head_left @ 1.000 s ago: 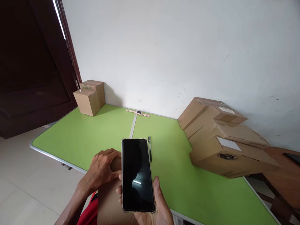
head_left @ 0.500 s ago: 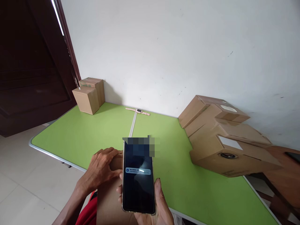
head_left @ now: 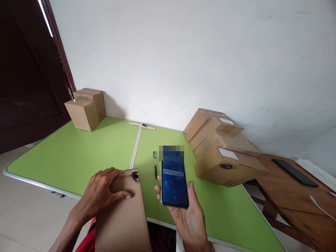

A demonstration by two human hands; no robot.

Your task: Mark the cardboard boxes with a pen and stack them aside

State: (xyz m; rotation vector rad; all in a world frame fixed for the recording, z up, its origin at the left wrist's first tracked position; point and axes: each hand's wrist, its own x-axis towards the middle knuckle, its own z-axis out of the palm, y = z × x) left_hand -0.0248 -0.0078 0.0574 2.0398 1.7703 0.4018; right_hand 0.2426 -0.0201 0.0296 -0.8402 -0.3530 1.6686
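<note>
My right hand (head_left: 190,218) holds a smartphone (head_left: 174,182) upright over the near edge of the green table (head_left: 78,154); its screen is lit blue with a notification. My left hand (head_left: 101,190) rests on the top of a brown cardboard box (head_left: 123,217) that leans against the table's near edge, fingers curled over its upper end. A black pen (head_left: 155,163) lies on the table just left of the phone.
Two small cardboard boxes (head_left: 85,108) stand at the far left corner. A heap of larger boxes (head_left: 223,154) lies at the right. A wristwatch (head_left: 143,125) lies by the wall. A wooden table (head_left: 296,189) with a dark phone (head_left: 294,171) stands to the right. A dark door (head_left: 28,77) is at the left.
The phone screen went from black to lit. My right hand carried the phone to the right, off the box. The view swung to the right.
</note>
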